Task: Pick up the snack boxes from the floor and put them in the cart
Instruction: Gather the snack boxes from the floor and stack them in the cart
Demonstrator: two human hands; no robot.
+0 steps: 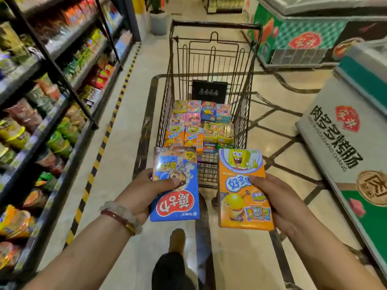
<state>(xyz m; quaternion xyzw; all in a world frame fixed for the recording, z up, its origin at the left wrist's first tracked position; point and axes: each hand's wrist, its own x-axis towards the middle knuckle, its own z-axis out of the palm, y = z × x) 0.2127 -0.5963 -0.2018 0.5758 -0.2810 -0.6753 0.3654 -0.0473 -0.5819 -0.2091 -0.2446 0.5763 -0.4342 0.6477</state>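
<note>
- Shelves [52,105] run along the left side, packed with bagged and cupped snacks, with a yellow-and-black striped floor strip [100,151] at their foot.
- The left hand [144,191] grips a blue snack box [176,197], thumb curled over its front face and fingers behind it; 2 bead bracelets [121,216] sit on that wrist.
- The blue snack box is held upside down to the viewer, in the air just short of the cart's near end.
- A wire shopping cart [167,97] stands straight ahead on the tiled floor [282,126], its handle at the far end.
- Inside the cart, many colourful snack boxes [201,126] lie packed in rows across the bottom, in orange, pink, blue and yellow-green.
- A black sign [209,92] stands against the cart's far wall behind those boxes.
- Below the hands, a brown shoe [177,239] and dark trouser leg [171,271] show on the floor.
- The right hand [274,201] grips an orange snack box [243,191] by its right edge, thumb across the front; the box is upright, beside the blue one but not touching it.
- Chest freezers [335,130] with printed panels line the right side.
</note>
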